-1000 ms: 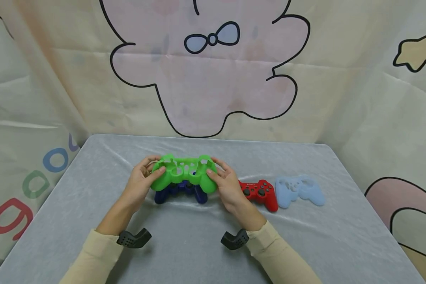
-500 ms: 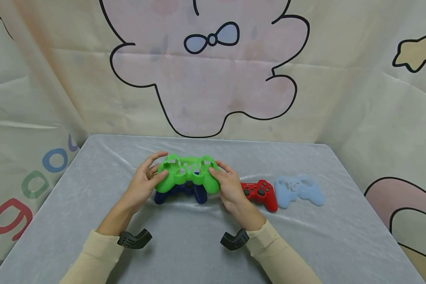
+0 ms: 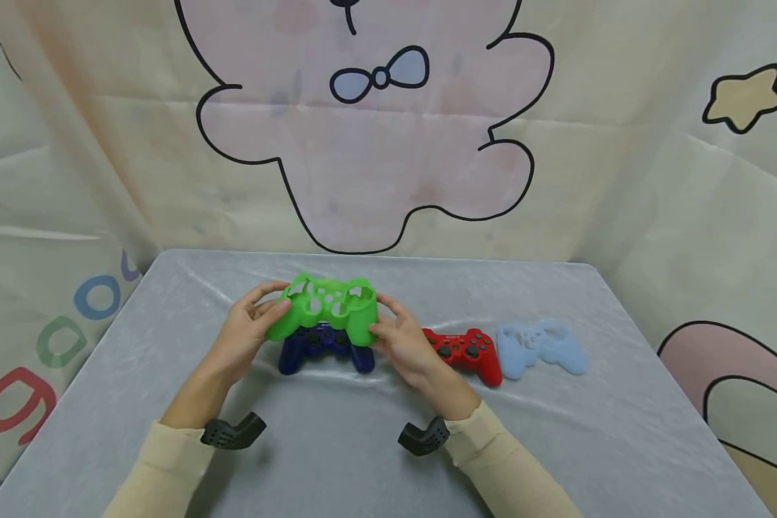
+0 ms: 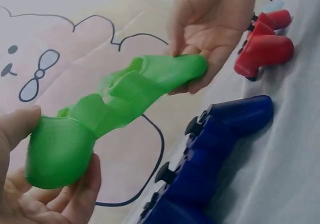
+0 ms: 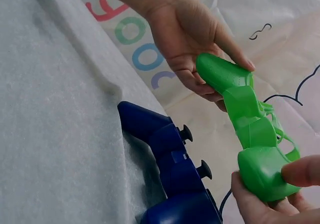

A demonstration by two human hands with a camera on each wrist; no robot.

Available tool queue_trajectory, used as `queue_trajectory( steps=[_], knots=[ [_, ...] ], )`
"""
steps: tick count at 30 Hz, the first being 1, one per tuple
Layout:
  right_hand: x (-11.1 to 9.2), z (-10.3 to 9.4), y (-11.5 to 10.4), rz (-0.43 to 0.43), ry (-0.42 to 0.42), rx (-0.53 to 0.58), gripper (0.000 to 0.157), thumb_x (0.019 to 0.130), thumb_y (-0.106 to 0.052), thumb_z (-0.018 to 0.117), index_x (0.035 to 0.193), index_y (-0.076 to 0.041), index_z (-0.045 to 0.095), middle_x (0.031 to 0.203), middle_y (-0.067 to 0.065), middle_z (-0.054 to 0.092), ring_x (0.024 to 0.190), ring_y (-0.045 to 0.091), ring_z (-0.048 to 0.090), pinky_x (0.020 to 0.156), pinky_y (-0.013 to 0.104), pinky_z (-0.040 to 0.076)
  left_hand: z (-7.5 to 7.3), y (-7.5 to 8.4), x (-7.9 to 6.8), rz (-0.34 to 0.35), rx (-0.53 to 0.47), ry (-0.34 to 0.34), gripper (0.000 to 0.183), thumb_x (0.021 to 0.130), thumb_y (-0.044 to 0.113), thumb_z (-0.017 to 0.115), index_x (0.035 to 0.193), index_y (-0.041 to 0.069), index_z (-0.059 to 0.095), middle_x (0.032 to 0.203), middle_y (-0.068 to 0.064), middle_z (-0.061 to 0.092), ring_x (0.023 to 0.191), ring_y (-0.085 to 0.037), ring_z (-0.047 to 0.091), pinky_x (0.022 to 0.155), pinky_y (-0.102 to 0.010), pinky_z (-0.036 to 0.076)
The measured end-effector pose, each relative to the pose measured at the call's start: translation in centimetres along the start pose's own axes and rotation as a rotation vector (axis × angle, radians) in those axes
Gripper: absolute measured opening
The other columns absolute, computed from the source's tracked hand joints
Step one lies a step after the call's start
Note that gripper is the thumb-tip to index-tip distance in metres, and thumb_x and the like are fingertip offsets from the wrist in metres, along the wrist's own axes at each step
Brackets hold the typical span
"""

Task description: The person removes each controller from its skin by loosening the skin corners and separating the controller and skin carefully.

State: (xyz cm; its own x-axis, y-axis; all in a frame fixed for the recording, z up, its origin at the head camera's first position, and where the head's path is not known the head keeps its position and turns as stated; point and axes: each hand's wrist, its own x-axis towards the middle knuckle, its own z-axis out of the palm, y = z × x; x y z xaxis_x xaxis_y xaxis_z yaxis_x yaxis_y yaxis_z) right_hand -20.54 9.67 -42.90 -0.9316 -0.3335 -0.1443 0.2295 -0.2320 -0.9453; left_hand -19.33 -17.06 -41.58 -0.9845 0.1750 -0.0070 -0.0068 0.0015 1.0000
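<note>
Between both hands is a bright green silicone controller skin (image 3: 326,306), full of cutouts, held above a dark blue game controller (image 3: 324,344) lying on the table. My left hand (image 3: 242,332) pinches the skin's left grip, thumb in front and fingers behind. At the other end, my right hand (image 3: 406,345) pinches the right grip between thumb and fingers. Seen from the left wrist, the green skin (image 4: 120,103) slants across, apart from the blue controller (image 4: 200,159) and its black thumbsticks. In the head view the skin overlaps the controller's upper edge.
Right of my right hand lies a red controller (image 3: 469,352), partly hidden by that hand. Beside it is a pale blue controller skin (image 3: 540,349). Grey cloth covers the table (image 3: 337,446), and a printed curtain (image 3: 388,165) hangs behind it.
The green skin has shifted left and tilted, its right end now lower, showing more of the blue controller. Both hands moved left with it. The view has turned slightly.
</note>
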Motion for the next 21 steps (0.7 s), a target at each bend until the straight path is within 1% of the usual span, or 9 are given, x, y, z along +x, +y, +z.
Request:
queue_trajectory(
  steps=[3, 7, 10, 12, 14, 15, 17, 19, 21],
  knots=[
    [0.0, -0.1, 0.1, -0.026, -0.001, -0.027, 0.064, 0.098, 0.009, 0.046, 0.156, -0.014, 0.029, 0.144, 0.028, 0.054, 0.095, 0.008, 0.069, 0.083, 0.024, 0.057, -0.6, 0.0, -0.1, -0.017, 0.053, -0.035, 0.05, 0.104, 0.032, 0.057, 0.149, 0.014, 0.041, 0.121, 0.014, 0.066, 0.098, -0.001, 0.066, 0.081, -0.023, 0.054],
    [-0.2, -0.1, 0.0, -0.089, 0.002, -0.112, 0.061, 0.101, 0.007, 0.047, 0.155, -0.015, 0.03, 0.142, 0.031, 0.055, 0.095, 0.011, 0.07, 0.081, 0.027, 0.059, -1.6, -0.1, -0.4, -0.022, 0.175, -0.096, 0.053, 0.104, 0.034, 0.057, 0.151, 0.017, 0.04, 0.144, -0.005, 0.055, 0.114, -0.003, 0.06, 0.089, -0.033, 0.049],
    [-0.4, 0.1, 0.0, -0.112, 0.001, -0.173, 0.059, 0.101, 0.006, 0.047, 0.154, -0.015, 0.032, 0.14, 0.031, 0.056, 0.098, 0.016, 0.071, 0.08, 0.032, 0.061, -2.2, -0.2, -0.6, -0.011, 0.251, -0.154, 0.055, 0.104, 0.033, 0.058, 0.153, 0.017, 0.038, 0.154, -0.017, 0.046, 0.132, -0.016, 0.053, 0.099, -0.043, 0.045],
    [-0.4, 0.2, 0.0, -0.118, -0.009, -0.196, 0.056, 0.101, 0.005, 0.048, 0.153, -0.013, 0.034, 0.14, 0.031, 0.056, 0.101, 0.019, 0.07, 0.082, 0.034, 0.061, -2.6, -0.3, -0.8, -0.003, 0.277, -0.185, 0.056, 0.104, 0.032, 0.058, 0.154, 0.017, 0.036, 0.157, -0.019, 0.042, 0.141, -0.027, 0.046, 0.103, -0.049, 0.043],
    [-0.4, 0.4, 0.0, -0.119, -0.028, -0.207, 0.055, 0.101, 0.004, 0.048, 0.153, -0.011, 0.036, 0.14, 0.031, 0.056, 0.104, 0.021, 0.07, 0.084, 0.035, 0.061, -3.0, -0.3, -0.9, 0.009, 0.294, -0.203, 0.057, 0.104, 0.03, 0.058, 0.154, 0.017, 0.035, 0.157, -0.02, 0.041, 0.145, -0.033, 0.04, 0.106, -0.05, 0.042],
    [-0.4, 0.5, 0.0, -0.119, -0.039, -0.213, 0.054, 0.101, 0.003, 0.049, 0.153, -0.01, 0.037, 0.14, 0.031, 0.056, 0.106, 0.021, 0.07, 0.085, 0.034, 0.061, -3.3, -0.2, -1.0, 0.011, 0.298, -0.204, 0.057, 0.104, 0.029, 0.058, 0.155, 0.017, 0.035, 0.157, -0.021, 0.042, 0.145, -0.032, 0.041, 0.104, -0.049, 0.043],
    [-0.4, 0.6, 0.1, -0.119, -0.058, -0.217, 0.055, 0.1, 0.002, 0.05, 0.153, -0.009, 0.038, 0.141, 0.029, 0.056, 0.107, 0.02, 0.07, 0.086, 0.033, 0.06, -3.7, 0.0, -1.2, 0.015, 0.314, -0.193, 0.056, 0.104, 0.028, 0.058, 0.154, 0.017, 0.036, 0.155, -0.022, 0.044, 0.139, -0.022, 0.049, 0.099, -0.045, 0.047],
    [-0.3, 0.9, 0.0, -0.119, -0.075, -0.219, 0.058, 0.098, 0.003, 0.051, 0.154, -0.009, 0.038, 0.143, 0.028, 0.055, 0.105, 0.017, 0.07, 0.085, 0.031, 0.06, -4.1, 0.2, -1.4, 0.016, 0.324, -0.176, 0.056, 0.104, 0.027, 0.059, 0.154, 0.016, 0.037, 0.152, -0.023, 0.047, 0.127, -0.01, 0.058, 0.092, -0.04, 0.05],
    [-0.3, 1.2, 0.1, -0.126, -0.096, -0.22, 0.062, 0.095, 0.004, 0.052, 0.154, -0.008, 0.038, 0.145, 0.027, 0.054, 0.103, 0.014, 0.071, 0.085, 0.03, 0.06, -4.5, 0.4, -1.7, 0.014, 0.334, -0.159, 0.056, 0.104, 0.028, 0.059, 0.154, 0.016, 0.039, 0.15, -0.025, 0.049, 0.114, 0.0, 0.062, 0.085, -0.036, 0.052]
  ],
)
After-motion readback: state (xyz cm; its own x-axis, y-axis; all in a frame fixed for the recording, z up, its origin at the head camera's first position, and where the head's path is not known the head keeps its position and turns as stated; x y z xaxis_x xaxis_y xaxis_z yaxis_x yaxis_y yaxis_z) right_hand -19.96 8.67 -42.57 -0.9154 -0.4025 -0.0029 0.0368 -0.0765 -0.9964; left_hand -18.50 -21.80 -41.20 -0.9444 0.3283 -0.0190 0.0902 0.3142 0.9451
